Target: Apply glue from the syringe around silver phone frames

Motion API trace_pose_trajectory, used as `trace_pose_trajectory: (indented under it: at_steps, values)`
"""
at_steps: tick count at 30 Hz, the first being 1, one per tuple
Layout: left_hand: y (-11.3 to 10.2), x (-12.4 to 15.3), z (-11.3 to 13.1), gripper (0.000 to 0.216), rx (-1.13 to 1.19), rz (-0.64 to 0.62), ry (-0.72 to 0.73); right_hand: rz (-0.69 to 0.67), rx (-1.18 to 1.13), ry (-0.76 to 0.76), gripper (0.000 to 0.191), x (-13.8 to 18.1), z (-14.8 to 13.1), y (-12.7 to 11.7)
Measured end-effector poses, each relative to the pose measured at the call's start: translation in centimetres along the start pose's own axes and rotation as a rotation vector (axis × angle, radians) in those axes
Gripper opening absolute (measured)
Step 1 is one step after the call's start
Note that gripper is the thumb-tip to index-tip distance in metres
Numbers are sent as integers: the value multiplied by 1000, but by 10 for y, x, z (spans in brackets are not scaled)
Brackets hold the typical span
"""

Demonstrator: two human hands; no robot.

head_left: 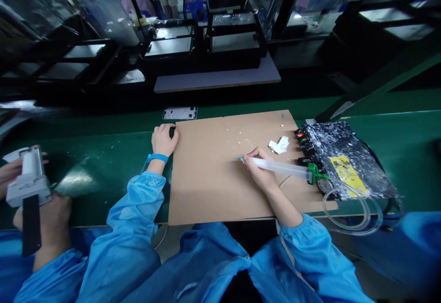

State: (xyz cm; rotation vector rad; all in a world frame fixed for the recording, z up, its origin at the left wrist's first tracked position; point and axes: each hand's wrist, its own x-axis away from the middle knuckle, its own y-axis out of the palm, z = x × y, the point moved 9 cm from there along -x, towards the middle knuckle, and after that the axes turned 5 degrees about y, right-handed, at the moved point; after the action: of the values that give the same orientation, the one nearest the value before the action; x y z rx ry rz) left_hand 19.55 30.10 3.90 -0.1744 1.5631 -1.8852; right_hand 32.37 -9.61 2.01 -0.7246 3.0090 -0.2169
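Observation:
My right hand (260, 169) is closed round a clear dispensing syringe (282, 166), held like a pen over a sheet of brown cardboard (203, 174). The syringe's blue tip points left, and a green adapter (312, 174) joins its back end to a coiled clear hose (361, 218). My left hand (165, 140), with a blue band (158, 157) at the wrist, rests at the cardboard's upper left corner. Its thumb stands apart from the bent fingers, and nothing shows in it. White specks and a crumpled white wipe (279, 145) lie on the cardboard.
Right of the cardboard stands a stained black control box (347, 156) with a yellow label. A flat white phone-sized part (179, 113) lies behind the cardboard. At left, a co-worker's hands (51, 211) hold a white device (31, 181). A shelf (220, 77) and black trays are at the back.

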Motion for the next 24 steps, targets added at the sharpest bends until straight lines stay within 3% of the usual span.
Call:
trace_pose_trajectory:
  at_steps: [5, 10, 14, 19, 24]
  values:
    - [4, -1, 1, 36, 39, -20, 37, 103, 33, -46, 40, -3, -7, -16]
    - [11, -2, -7, 38, 83, 5, 75, 422, 122, -147, 34, -2, -17, -80]
    - [13, -3, -10, 34, 114, 27, 88, 540, 261, -152, 33, 9, -15, -118]
    - [-5, -7, -26, 32, 142, 89, 22, 531, 423, -94, 30, 17, -5, -120]
    - [-41, -6, -81, 34, 34, 232, -198, 650, 478, -90, 27, 21, -4, -126]
